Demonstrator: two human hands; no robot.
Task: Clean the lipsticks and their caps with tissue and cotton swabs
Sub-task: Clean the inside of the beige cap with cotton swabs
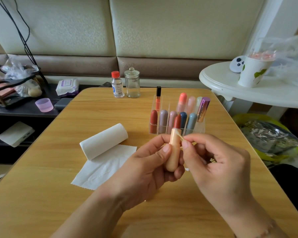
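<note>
The uncapped peach lipstick (pixel 174 148) stands upright over the wooden table (pixel 41 177), its brick-red bullet extended above the tube. The left hand (pixel 150 169) wraps the lower tube, thumb pressed on the front. The right hand (pixel 218 165) pinches a cotton swab (pixel 179 136) between thumb and forefinger, the stick slanting up to touch the tube's collar just below the bullet.

Just beyond the two grips sits the clear acrylic organizer (pixel 177 117) of capped lipsticks; left of the left hand lies the tissue roll (pixel 104 140) with a sheet unrolled.

The likely risks: the swab tip slipping upward and gouging the soft bullet, or the thin stick bending under pressure. A loose left-hand hold could let the tube twist and smear colour onto the fingers.
</note>
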